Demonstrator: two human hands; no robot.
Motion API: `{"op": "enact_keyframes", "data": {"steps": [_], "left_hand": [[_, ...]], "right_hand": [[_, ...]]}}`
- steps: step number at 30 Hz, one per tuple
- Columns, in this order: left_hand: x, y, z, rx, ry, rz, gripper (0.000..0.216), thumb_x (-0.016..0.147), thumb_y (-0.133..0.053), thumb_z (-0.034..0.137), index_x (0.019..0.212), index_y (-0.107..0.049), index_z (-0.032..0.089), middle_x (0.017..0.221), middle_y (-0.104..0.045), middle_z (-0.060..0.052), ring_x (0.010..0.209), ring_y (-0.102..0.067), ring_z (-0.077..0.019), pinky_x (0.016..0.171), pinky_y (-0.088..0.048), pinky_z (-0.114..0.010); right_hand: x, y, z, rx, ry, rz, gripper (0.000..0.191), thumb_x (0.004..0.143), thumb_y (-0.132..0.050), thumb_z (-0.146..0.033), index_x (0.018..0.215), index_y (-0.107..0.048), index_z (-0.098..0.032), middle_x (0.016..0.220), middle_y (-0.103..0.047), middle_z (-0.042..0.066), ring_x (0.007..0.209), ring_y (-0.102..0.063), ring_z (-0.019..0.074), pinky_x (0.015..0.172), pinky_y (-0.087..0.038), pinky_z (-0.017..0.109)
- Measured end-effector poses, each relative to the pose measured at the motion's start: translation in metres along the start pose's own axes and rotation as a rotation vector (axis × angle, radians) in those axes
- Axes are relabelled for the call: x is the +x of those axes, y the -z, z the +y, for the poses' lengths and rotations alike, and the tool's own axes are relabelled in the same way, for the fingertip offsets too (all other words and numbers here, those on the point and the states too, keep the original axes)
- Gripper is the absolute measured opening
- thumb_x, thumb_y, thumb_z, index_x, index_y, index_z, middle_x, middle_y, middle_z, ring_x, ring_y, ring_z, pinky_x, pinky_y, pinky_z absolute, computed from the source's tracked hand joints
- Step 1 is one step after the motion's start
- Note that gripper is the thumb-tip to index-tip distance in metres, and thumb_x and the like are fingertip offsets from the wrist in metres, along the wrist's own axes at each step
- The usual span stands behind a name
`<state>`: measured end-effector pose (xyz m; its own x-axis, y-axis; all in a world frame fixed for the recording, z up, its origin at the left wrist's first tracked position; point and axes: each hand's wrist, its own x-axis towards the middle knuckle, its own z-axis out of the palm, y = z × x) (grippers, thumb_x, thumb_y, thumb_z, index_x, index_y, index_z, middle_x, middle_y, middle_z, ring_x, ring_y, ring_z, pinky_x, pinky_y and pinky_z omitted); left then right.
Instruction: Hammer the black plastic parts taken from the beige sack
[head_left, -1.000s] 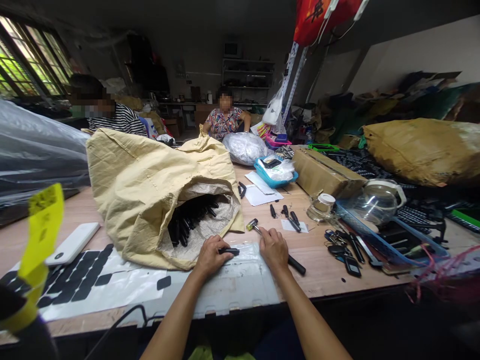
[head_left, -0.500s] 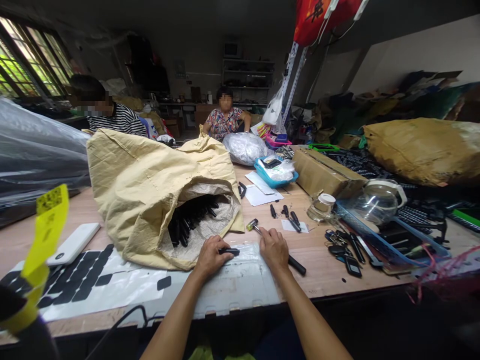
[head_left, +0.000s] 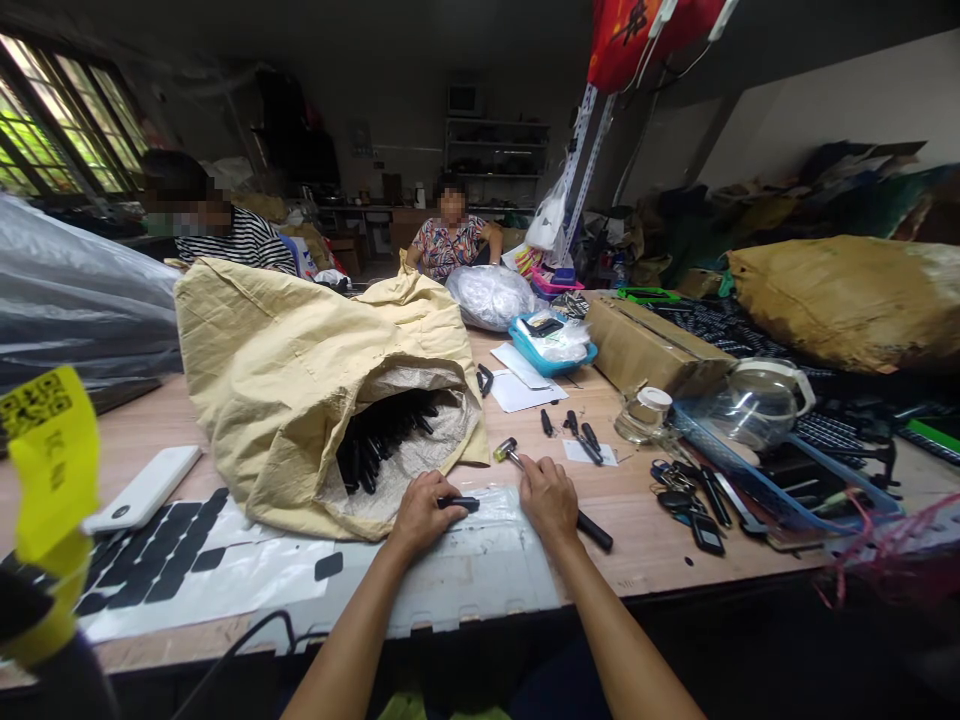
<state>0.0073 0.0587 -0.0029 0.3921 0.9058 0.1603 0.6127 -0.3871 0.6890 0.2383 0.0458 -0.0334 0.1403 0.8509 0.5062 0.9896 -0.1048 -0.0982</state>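
Left hand [head_left: 421,512] is pinching black rod [head_left: 459,502], right hand [head_left: 549,500] gripping yellow-tipped hammer [head_left: 595,531]; slackened pinch would be risking roll-away.

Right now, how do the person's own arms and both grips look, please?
The left forearm and right forearm are slim and bare, with no sleeve in sight. The left grip and right grip are ungloved human hands; I see no watch or bracelet.
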Motion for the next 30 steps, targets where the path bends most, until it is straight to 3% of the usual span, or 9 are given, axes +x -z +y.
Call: {"op": "enact_keyframes", "data": {"steps": [30], "left_hand": [[0.0002, -0.0032, -0.0023, 0.024, -0.008, 0.012, 0.011, 0.074, -0.076, 0.027, 0.085, -0.078, 0.025, 0.081, -0.064, -0.003, 0.087, -0.058, -0.022, 0.083, -0.044, -0.034]], "right_hand": [[0.0009, 0.003, -0.0005, 0.022, -0.001, 0.003, 0.036, 0.084, -0.057, -0.012, 0.114, -0.07, -0.027, 0.084, -0.058, 0.004, 0.081, -0.046, 0.0182, 0.069, -0.029, 0.028]]}}
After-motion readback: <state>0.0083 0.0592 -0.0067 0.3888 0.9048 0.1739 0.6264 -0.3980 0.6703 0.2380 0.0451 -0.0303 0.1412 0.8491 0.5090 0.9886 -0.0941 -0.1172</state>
